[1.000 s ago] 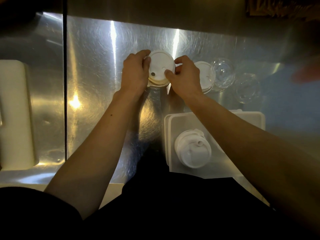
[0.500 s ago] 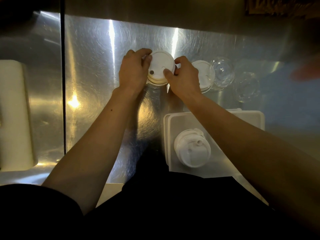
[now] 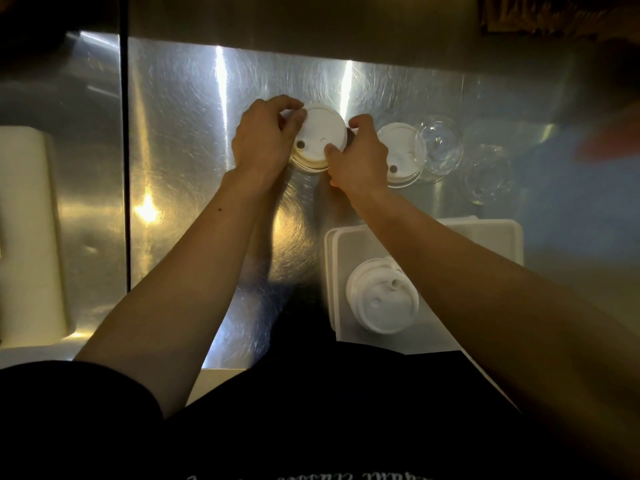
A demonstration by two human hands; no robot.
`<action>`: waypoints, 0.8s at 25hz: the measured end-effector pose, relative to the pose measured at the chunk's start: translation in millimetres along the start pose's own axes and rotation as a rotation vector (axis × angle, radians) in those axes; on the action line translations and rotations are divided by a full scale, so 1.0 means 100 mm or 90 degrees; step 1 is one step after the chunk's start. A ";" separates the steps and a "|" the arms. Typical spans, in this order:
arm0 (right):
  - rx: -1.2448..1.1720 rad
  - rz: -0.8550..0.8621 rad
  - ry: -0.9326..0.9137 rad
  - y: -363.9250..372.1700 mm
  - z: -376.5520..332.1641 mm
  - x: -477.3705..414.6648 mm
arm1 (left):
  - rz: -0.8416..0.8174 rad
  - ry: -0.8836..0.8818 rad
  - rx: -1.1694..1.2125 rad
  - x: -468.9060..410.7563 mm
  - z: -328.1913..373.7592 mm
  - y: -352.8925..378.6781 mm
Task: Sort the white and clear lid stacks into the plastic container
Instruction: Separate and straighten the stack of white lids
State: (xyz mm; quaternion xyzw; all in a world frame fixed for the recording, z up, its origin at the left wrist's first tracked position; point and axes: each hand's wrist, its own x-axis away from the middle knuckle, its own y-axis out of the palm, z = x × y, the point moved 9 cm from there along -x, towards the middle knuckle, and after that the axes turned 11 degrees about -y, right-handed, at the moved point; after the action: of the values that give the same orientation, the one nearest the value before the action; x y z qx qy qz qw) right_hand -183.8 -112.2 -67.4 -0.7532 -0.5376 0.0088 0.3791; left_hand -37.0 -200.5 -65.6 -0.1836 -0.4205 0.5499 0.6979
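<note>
A brushed steel counter (image 3: 194, 161) glares with bright light streaks beneath a dim steel backsplash (image 3: 294, 22).

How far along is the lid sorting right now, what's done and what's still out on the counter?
Done: one white lid stack sits in the plastic container. In hand: the left hand and right hand grip a second white stack on the steel counter. Left: another white stack and two clear lid stacks.
</note>
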 end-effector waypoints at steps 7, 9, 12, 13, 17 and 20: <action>-0.023 -0.013 -0.028 0.01 0.03 0.04 | -0.001 0.003 -0.010 0.05 -0.01 -0.06; -0.025 -0.021 -0.027 0.02 0.02 0.04 | -0.006 0.006 -0.005 0.12 -0.02 -0.07; 0.012 -0.017 -0.022 -0.05 -0.01 0.07 | -0.012 -0.016 0.015 0.24 -0.10 -0.12; 0.039 -0.013 -0.024 -0.08 -0.01 0.08 | -0.017 -0.022 0.033 0.29 -0.12 -0.14; 0.082 -0.011 -0.038 -0.15 0.01 0.10 | -0.058 -0.030 0.065 0.52 -0.17 -0.13; 0.063 -0.023 -0.061 -0.14 0.01 0.12 | -0.068 -0.063 0.064 0.62 -0.26 -0.08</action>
State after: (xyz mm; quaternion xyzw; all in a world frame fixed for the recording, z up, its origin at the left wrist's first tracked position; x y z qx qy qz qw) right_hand -190.0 -99.9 -54.8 -0.7224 -0.5673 0.0648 0.3900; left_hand -9.3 -140.6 -50.7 -0.0979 -0.4357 0.5406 0.7130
